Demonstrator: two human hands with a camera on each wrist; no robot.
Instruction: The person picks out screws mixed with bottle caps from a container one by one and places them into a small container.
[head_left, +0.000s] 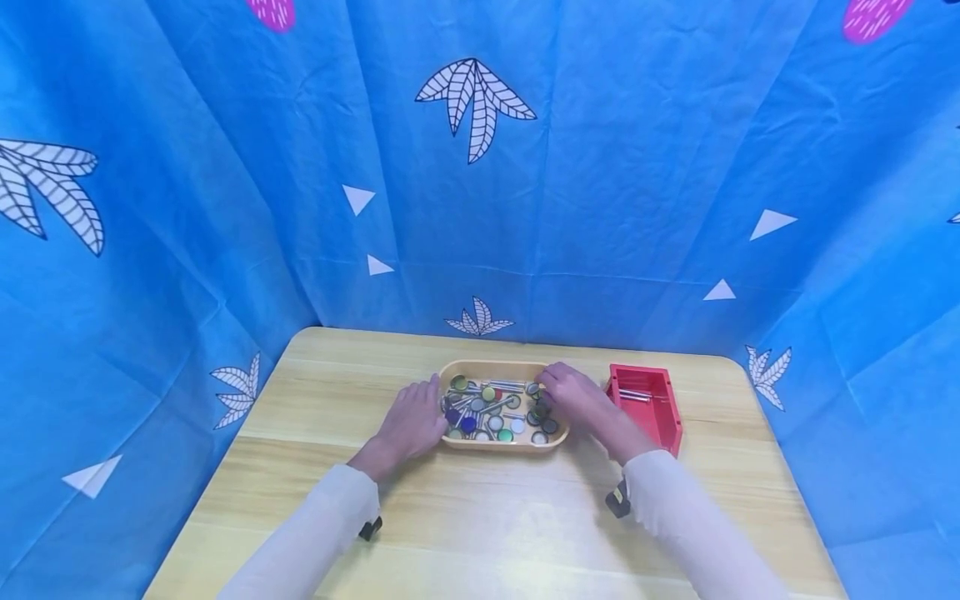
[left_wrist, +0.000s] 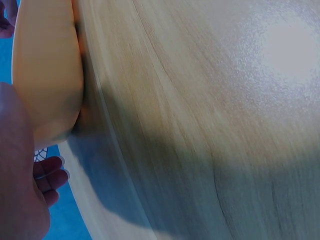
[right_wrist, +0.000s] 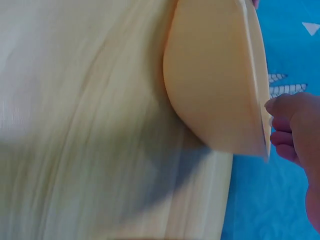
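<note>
A shallow beige tray [head_left: 498,446] stands on the table, filled with bottle caps [head_left: 496,423] in several colours and thin metal screws or nails [head_left: 495,406]. My left hand [head_left: 408,421] is at its left end, thumb and index at the rim; in the left wrist view three fingers [left_wrist: 51,180] lie loosely bent past the tray's end. Over the tray's right end reaches my right hand [head_left: 573,396], fingertips low among the caps. The right wrist view shows its thumb and fingers bent close together beside the rim; whether anything lies between them is hidden.
Right of the tray, partly behind the right forearm, stands a red box [head_left: 670,408] with a few metal screws or nails [head_left: 636,395] inside. A blue patterned curtain [head_left: 540,208] hangs around the wooden table [head_left: 480,517].
</note>
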